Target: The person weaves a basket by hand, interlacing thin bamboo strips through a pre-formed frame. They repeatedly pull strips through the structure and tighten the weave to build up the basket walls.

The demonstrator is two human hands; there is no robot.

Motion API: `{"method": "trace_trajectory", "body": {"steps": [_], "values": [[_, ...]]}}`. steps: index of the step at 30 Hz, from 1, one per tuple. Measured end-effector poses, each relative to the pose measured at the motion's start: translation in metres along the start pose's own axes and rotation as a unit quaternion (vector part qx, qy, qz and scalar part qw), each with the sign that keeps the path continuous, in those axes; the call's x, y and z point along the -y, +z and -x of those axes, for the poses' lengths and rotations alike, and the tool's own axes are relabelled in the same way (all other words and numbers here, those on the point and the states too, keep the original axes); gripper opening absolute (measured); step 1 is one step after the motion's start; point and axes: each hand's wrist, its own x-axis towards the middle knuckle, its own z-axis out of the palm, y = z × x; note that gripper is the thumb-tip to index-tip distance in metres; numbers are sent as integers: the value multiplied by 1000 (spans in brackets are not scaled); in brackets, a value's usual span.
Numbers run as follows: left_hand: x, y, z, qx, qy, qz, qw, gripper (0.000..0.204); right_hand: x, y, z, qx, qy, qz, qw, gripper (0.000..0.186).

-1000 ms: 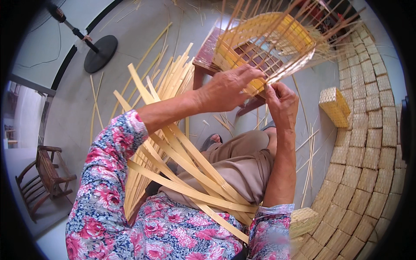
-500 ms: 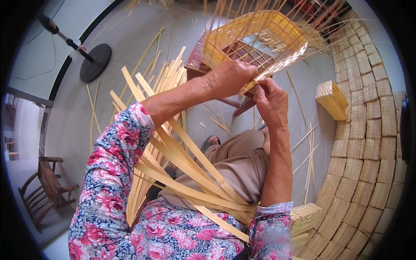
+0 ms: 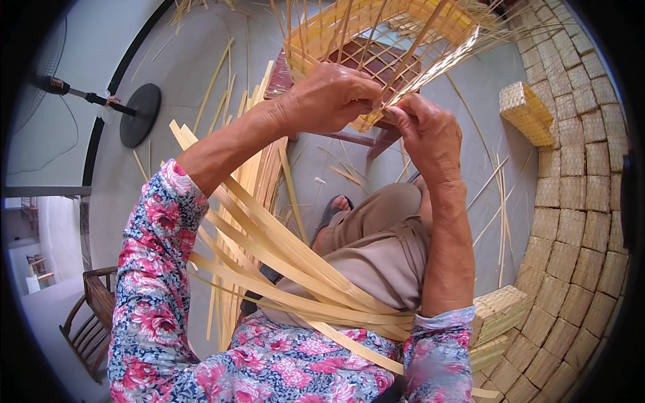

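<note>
A half-woven yellow basket (image 3: pixel 443 20) of split bamboo, with an open lattice bottom and long thin strips standing up from its walls, is at the top of the view. At its near corner, my left hand (image 3: pixel 329 99) is closed, fingertips pinched on the weave. Close beside it, my right hand (image 3: pixel 431 134) pinches the same corner with thumb and fingers. The exact strip between the fingertips is too small to make out. Under the basket is a reddish-brown wooden stool (image 3: pixel 277 82). Wide pale bamboo strips (image 3: pixel 316 285) lie across my lap.
A bundle of long strips (image 3: pixel 263 185) rests at my left. To the right stand rows of stacked woven pieces (image 3: pixel 570 232) and a small yellow basket (image 3: pixel 527 114). A pedestal fan base (image 3: pixel 140 115) and a wooden chair (image 3: pixel 97 302) are at left. Loose strips litter the floor.
The whole view has shifted, so the basket and my left hand appear higher and further left. Both hands stay pinched at the basket's near corner.
</note>
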Motion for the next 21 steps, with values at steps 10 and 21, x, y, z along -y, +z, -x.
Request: {"method": "trace_trajectory", "body": {"steps": [10,21], "values": [[12,-11,7,45,51,21,997,10,-18,4,-23,30,-201,-7,979,29],[20,-24,1,50,23,62,997,23,-6,3,-48,67,-237,-61,967,26]]}}
